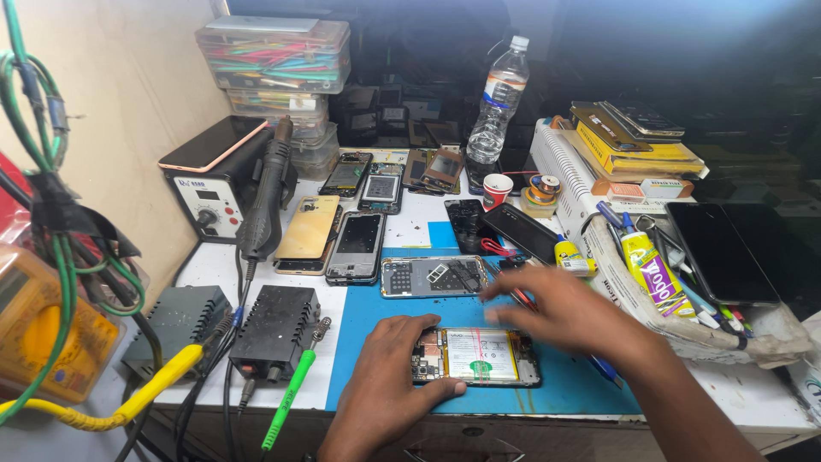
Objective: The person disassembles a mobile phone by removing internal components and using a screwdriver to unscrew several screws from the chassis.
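The left hand (389,381) lies on the near edge of a blue rectangular work mat (556,385), fingers curled over the left end of an opened smartphone with its back cover off (479,356), thumb against the phone's near edge, so the hand grips and steadies it. The phone lies flat, lengthwise left to right, showing a white-labelled battery with a small green mark. The right hand (560,310) hovers just beyond the phone's right half, blurred, fingers stretched leftward and loosely spread; whether it pinches anything cannot be told.

Just beyond the phone lies a second opened phone frame with dark parts inside (434,277), also flat on the mat. To the right, a yellow glue tube with a purple label and blue cap (647,272) rests on a grubby white cloth (753,338) beside a dark tablet with a black screen (723,252). A small yellow bottle (569,255) stands near the right hand. Farther off stand a clear plastic water bottle with a white-and-red label (498,103), a small red-and-white paper cup (497,190), and flat yellow cardboard boxes stacked at far right (637,152). At far left a black-and-white hot-air station (214,201) carries a phone with an orange-edged screen, its black nozzle handle leaning alongside. Stacked clear plastic boxes of coloured parts (274,56) sit behind it. Two black finned units (275,329) rest on the white worktop (744,398) at near left.
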